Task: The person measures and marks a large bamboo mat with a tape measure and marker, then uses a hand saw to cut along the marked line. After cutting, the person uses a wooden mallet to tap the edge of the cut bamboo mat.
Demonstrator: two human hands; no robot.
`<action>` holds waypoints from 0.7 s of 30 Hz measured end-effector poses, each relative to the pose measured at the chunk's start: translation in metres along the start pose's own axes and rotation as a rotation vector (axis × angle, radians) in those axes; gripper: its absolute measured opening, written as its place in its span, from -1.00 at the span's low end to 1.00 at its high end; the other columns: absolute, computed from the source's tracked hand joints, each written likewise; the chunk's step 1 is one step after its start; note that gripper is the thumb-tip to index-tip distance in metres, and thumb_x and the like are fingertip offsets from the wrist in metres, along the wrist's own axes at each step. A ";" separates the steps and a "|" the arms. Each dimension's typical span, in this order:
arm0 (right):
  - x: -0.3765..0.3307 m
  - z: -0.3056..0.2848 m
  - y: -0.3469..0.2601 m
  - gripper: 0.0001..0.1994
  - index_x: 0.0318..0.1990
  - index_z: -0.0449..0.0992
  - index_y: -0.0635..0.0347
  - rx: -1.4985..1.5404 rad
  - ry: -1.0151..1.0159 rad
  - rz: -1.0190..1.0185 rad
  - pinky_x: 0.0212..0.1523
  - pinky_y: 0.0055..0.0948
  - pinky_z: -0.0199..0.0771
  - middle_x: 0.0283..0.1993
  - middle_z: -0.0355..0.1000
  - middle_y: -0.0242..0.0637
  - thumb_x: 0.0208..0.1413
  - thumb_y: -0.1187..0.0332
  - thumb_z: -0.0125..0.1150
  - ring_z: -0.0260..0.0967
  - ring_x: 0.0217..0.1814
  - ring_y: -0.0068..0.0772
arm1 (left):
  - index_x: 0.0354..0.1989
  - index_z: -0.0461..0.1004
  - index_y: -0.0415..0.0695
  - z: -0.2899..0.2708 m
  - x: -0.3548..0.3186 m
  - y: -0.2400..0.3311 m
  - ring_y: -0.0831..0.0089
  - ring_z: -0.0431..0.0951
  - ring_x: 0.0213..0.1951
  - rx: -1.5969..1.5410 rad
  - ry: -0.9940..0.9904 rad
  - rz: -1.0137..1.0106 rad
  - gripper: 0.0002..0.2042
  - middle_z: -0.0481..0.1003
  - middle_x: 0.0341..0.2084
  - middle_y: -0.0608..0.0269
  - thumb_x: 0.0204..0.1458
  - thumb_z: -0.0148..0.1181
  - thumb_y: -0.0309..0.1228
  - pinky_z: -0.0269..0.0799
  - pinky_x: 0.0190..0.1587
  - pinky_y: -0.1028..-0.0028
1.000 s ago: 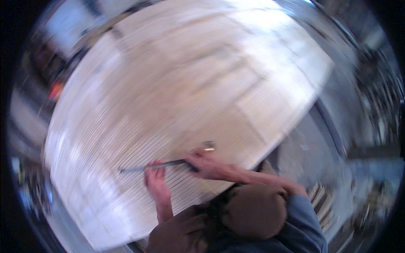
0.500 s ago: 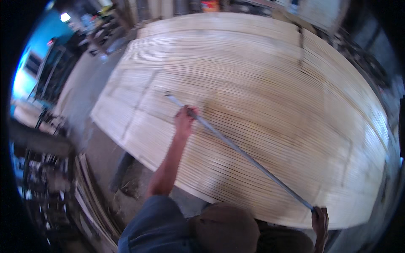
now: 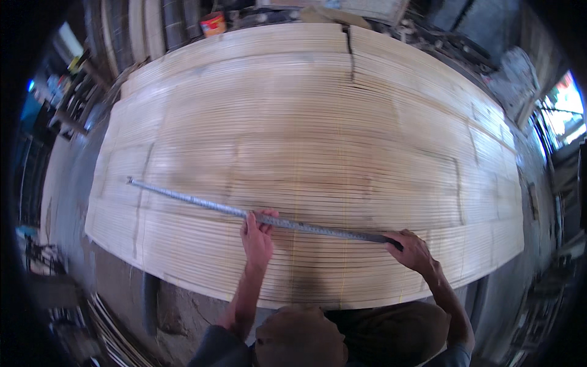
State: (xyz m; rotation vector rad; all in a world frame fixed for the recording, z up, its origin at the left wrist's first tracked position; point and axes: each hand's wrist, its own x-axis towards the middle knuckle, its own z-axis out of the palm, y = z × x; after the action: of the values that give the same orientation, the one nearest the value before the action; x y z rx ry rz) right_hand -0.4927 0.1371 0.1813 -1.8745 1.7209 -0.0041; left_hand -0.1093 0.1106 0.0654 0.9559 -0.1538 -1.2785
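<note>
A metal measuring tape [image 3: 189,200] is drawn out over a wide layer of pale, narrow wooden strips [image 3: 293,122]. Its hooked end points to the far left, and the blade runs aslant down to the right. My left hand [image 3: 258,241] has its fingers curled round the blade near the middle. At the right end, my right hand [image 3: 413,251] is closed on the tape, where a dark part shows under the fingers; the rest of that end is hidden in the palm. Whether the blade touches the strips cannot be made out.
An orange-red bucket [image 3: 213,24] stands beyond the far edge, beside upright boards [image 3: 147,27]. A dark gap [image 3: 350,55] splits the strips at the far side. Long thin slats [image 3: 119,330] lie on the floor at lower left.
The view has swung to the right. The tape has turned from a steep slant to a nearly level one, and my right hand has come closer to my left. Both hands keep hold.
</note>
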 end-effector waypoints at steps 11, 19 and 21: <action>-0.039 -0.047 0.174 -0.79 -0.04 0.50 0.28 -0.144 0.274 -0.407 -0.28 -0.11 0.39 -0.24 0.47 -0.02 0.19 0.45 0.10 0.40 -0.29 0.01 | -0.18 0.36 -0.37 -0.108 0.232 0.220 0.19 0.65 -0.41 0.184 0.272 0.293 -0.69 0.57 -0.38 -0.08 0.31 -0.15 -0.30 0.62 -0.41 0.33; 0.081 -0.057 0.020 -0.80 -0.13 0.56 0.19 -0.243 0.181 -0.308 -0.24 -0.08 0.39 -0.37 0.46 -0.03 0.18 0.32 0.15 0.42 -0.29 0.05 | -0.18 0.29 -0.40 -0.116 0.276 0.231 0.14 0.65 -0.45 0.108 0.295 0.350 -0.77 0.56 -0.37 -0.17 0.25 -0.08 -0.41 0.61 -0.51 0.39; 0.119 -0.055 -0.039 -0.78 -0.14 0.57 0.20 -0.243 0.120 -0.280 -0.21 -0.08 0.41 -0.34 0.48 0.00 0.20 0.28 0.11 0.44 -0.25 0.06 | -0.13 0.33 -0.41 -0.095 0.280 0.221 0.16 0.66 -0.34 0.115 0.349 0.356 -0.78 0.57 -0.30 -0.14 0.23 -0.05 -0.44 0.64 -0.33 0.35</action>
State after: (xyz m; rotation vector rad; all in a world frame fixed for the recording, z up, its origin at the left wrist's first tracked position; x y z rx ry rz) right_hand -0.4584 0.0060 0.1982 -2.3257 1.5787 -0.0176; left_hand 0.2026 -0.0850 0.0444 1.1763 -0.1186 -0.7706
